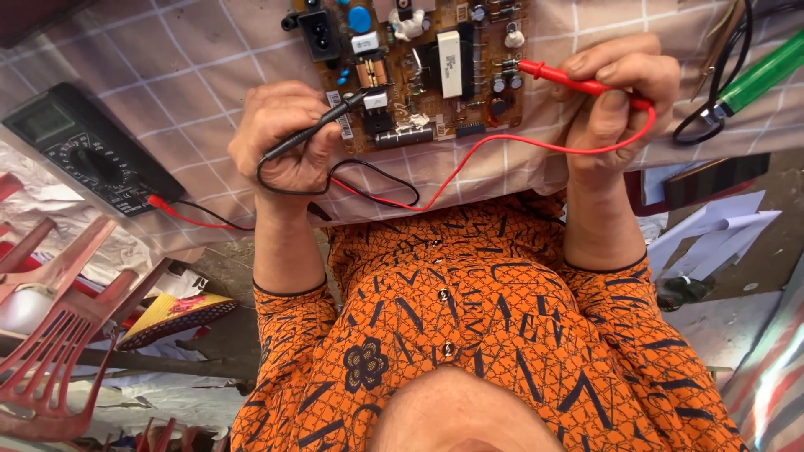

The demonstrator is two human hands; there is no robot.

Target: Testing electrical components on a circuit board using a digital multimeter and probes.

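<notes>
The person leans over a worktop (167,75) spread with a pale checked cloth. The view is upside down, so the left hand (624,96) shows on the picture's right. It is closed round a red probe (578,82), pinched between thumb and fingers, with the tip touching the right edge of a brown circuit board (419,75) among small capacitors. The right hand (285,138) is curled round a black probe (314,130), whose tip rests on the board's left part, near a white component.

A red lead (502,146) and a black lead (377,180) loop across the cloth between the hands, close to the worktop's edge. A dark multimeter (88,155) lies well apart on the cloth, beyond the right hand, with a red plug in its corner. Past the left hand lie a green-handled tool (762,75) and a coil of black cable (712,117). A red plastic chair (50,335) stands on the floor beside the person.
</notes>
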